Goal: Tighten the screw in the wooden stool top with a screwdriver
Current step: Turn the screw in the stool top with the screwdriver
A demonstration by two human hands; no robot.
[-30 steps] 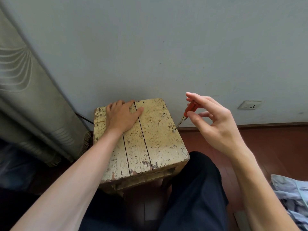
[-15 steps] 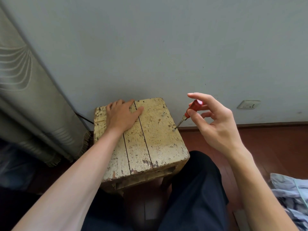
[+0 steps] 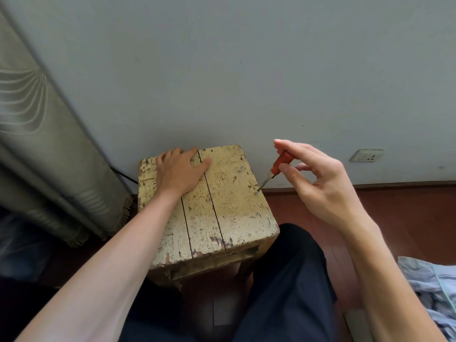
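Leaning over the right edge of the stool top (image 3: 229, 211), the screwdriver (image 3: 281, 164) has its long axis on a slant. Its metal tip points down and left into the screw (image 3: 256, 193), which sits close to the stool top's right edge about midway along it. Its red handle rises up and right, out past that edge.

The right hand (image 3: 318, 183) hangs off the stool top's right side and pinches the handle between thumb and forefinger, with the other fingers loosely bent behind. The left hand (image 3: 180, 171) lies flat on the stool top's far left part, fingers straight and thumb spread toward the right plank. It holds nothing and is well apart from the screwdriver.

A second screw (image 3: 241, 168) stands proud near the stool top's far right corner. A curtain (image 3: 37, 156) hangs left of the stool top, a wall socket (image 3: 367, 155) sits to its right, and a crumpled cloth (image 3: 431, 280) lies on the floor to its near right.
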